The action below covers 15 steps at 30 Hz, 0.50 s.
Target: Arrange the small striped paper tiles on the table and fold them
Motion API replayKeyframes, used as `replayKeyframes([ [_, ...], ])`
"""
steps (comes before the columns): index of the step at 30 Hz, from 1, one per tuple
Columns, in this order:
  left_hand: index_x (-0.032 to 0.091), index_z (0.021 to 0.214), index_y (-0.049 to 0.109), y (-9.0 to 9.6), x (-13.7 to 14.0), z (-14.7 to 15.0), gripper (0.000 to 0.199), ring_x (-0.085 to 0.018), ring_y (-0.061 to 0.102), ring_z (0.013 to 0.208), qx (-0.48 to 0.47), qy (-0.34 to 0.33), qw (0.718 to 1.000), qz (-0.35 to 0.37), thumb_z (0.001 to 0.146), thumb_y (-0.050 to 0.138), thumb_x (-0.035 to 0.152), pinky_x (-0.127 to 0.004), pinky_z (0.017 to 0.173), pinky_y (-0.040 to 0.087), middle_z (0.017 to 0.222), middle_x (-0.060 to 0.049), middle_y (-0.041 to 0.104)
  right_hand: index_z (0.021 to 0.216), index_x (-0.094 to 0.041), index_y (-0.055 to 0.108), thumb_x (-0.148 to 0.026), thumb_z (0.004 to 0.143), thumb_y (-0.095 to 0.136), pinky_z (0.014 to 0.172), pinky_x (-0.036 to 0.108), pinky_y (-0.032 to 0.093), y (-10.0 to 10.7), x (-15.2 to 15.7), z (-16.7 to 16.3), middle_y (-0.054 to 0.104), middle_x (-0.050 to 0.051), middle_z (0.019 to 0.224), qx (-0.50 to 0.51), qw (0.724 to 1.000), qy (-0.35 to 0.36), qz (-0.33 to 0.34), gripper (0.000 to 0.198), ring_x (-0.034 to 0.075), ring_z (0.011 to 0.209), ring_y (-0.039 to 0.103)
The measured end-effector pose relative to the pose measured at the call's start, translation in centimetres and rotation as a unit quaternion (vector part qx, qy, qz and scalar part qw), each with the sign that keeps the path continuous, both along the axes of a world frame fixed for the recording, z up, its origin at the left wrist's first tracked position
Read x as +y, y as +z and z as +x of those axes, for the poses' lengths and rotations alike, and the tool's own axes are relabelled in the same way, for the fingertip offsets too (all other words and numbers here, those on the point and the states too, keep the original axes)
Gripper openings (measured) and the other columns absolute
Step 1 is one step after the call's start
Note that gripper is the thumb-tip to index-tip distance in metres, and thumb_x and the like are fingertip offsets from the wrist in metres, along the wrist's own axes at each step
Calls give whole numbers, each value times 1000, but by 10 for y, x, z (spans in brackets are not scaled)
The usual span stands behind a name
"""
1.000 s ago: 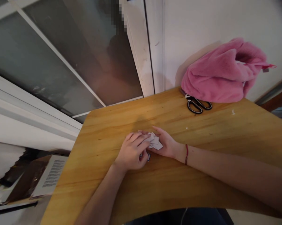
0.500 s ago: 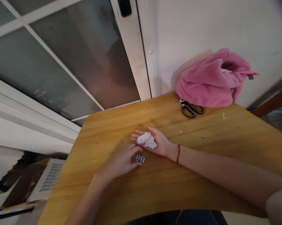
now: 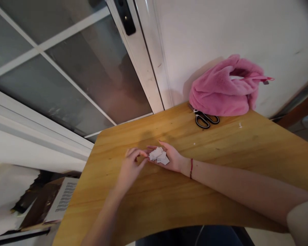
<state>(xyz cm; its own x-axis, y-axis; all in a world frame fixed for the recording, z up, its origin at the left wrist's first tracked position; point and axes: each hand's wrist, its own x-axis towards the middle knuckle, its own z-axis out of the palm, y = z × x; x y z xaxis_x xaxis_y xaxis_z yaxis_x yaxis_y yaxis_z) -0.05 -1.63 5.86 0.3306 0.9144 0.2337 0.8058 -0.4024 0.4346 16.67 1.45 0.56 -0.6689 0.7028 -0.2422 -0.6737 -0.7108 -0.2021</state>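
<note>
A wooden table point(image 3: 174, 201) fills the middle of the scene, its far edge against a glass-paned door point(image 3: 77, 75) on the left and a white wall point(image 3: 207, 34) on the right. At the far right a pink fluffy bag point(image 3: 225, 94) leans on the wall, with black-handled scissors point(image 3: 198, 113) at its foot; two white scraps point(image 3: 240, 125) lie nearer. Beyond the table's left edge sits a box point(image 3: 64, 198).

The hands work well inside all the edges. Wood stretches between them and the curved near edge, and more widely from the right forearm to the scissors; the bag and wall bound the far right.

The right hand point(image 3: 173, 158) lies palm up, fingers stretched out and thumb apart, a loose pile of small white papers point(image 3: 159, 154) resting on it. A red bracelet point(image 3: 191, 168) circles its wrist. The left hand point(image 3: 130, 167) comes in from the near left, thumb and forefinger brought together at the pile's left edge; whether they grasp a paper, I cannot tell.
</note>
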Motion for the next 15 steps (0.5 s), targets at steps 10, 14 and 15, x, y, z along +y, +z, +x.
replayKeyframes([
  [10,20,110,52,-21,-29,28,26,-23,51,97,59,37,985,156,84,53,24,-41,86,41,108,-8,58,110,-10,56,-40,91,32,61,28,53,-3,2,2,69,12,91,22,1000,10,0,42,18,77,67],
  [14,21,110,52,-42,-101,33,27,-22,55,92,11,18,981,191,84,51,15,-41,82,45,97,-7,60,113,-7,52,-40,91,33,80,37,52,-5,2,1,65,16,102,39,999,1,-11,44,21,90,65],
  [15,23,110,52,-52,-123,35,27,-22,55,95,16,-35,984,174,85,50,15,-41,81,47,99,-7,60,114,-6,51,-39,91,35,82,37,51,-5,1,2,64,17,105,41,999,1,-9,43,21,93,64],
])
